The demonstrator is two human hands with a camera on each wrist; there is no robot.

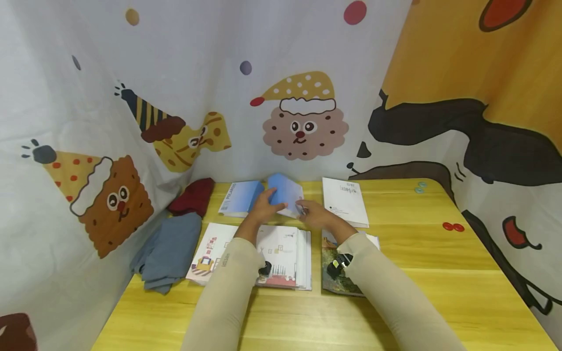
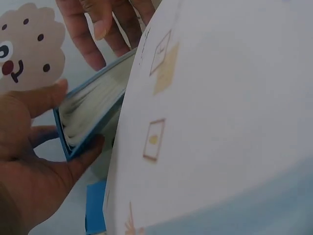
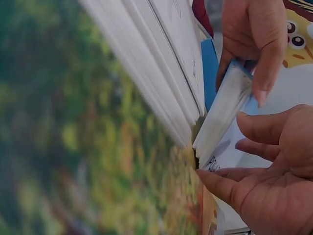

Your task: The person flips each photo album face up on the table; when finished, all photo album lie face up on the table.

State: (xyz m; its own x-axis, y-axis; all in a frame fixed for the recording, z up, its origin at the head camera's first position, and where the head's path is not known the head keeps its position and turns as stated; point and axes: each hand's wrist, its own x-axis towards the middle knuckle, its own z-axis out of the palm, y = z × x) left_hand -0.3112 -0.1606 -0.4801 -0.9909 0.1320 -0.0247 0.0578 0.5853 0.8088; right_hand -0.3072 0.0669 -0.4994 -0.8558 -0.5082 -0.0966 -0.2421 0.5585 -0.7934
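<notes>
1. Fingers (image 2: pixel 78 164) of the left hand (image 1: pixel 262 208) curl round one end of a blue book (image 1: pixel 285 195), thumb above and fingers below.
2. Right hand (image 1: pixel 312 214) holds the book's other end, its fingers partly bent on the cover.
3. Head view shows the book tilted up off the yellow desk (image 1: pixel 417 263), between a second blue book (image 1: pixel 241 197) and a white book (image 1: pixel 346 201).
4. Only the wrist views show its page edges (image 3: pixel 220 115).
5. Nearer the person lie a stack of white booklets (image 1: pixel 285 253) and a picture book (image 1: pixel 333 280).
6. Blue cloth (image 1: pixel 169 251) and red cloth (image 1: pixel 193 195) lie at the desk's left edge.
</notes>
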